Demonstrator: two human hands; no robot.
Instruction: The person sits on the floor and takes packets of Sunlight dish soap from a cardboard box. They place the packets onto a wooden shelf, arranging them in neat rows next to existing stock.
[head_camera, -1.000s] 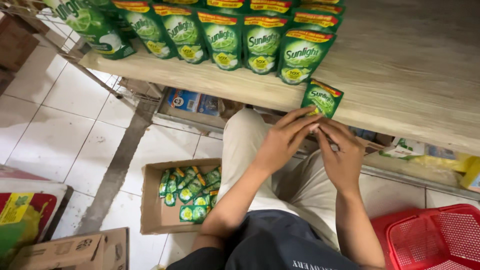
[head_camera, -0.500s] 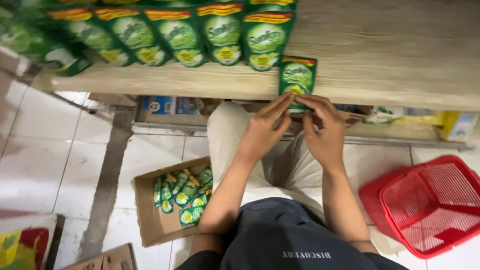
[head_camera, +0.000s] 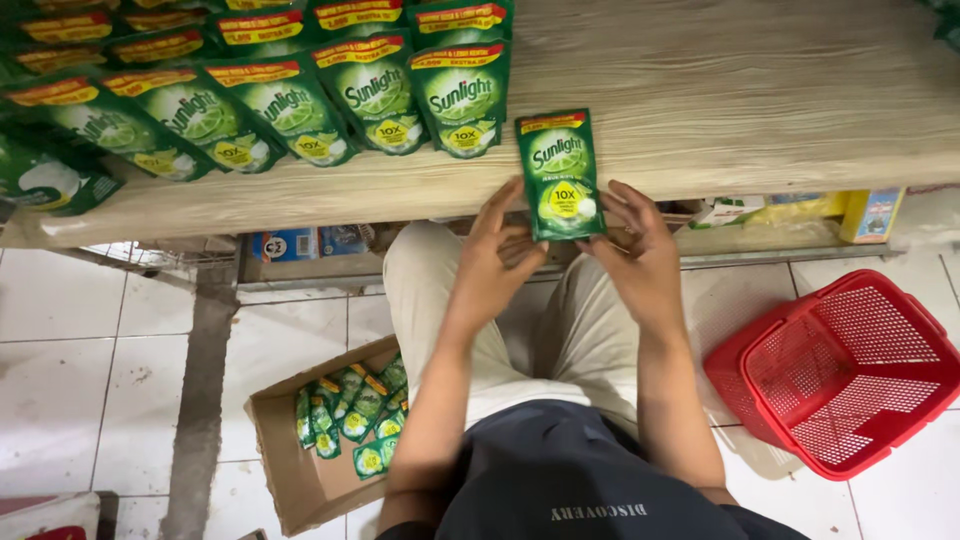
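Observation:
A green soap pouch (head_camera: 560, 175) with a yellow round label stands at the front edge of a wooden shelf (head_camera: 720, 100). My left hand (head_camera: 492, 262) holds its lower left side and my right hand (head_camera: 640, 250) holds its lower right side. To its left, a row of several matching green pouches (head_camera: 290, 95) lies on the same shelf. On the floor by my left knee sits an open cardboard box (head_camera: 290, 450) with several more green pouches (head_camera: 350, 415) inside.
A red plastic basket (head_camera: 850, 370) lies tilted on the white tiled floor at the right. Under the shelf are a blue packet (head_camera: 305, 242) and yellow boxes (head_camera: 865, 212). A grey strip (head_camera: 200, 400) runs across the floor at the left.
The pouch has been stood upright and turned face-on at the shelf edge, with both hands now at its bottom corners. The view has shifted right, showing more of the red basket.

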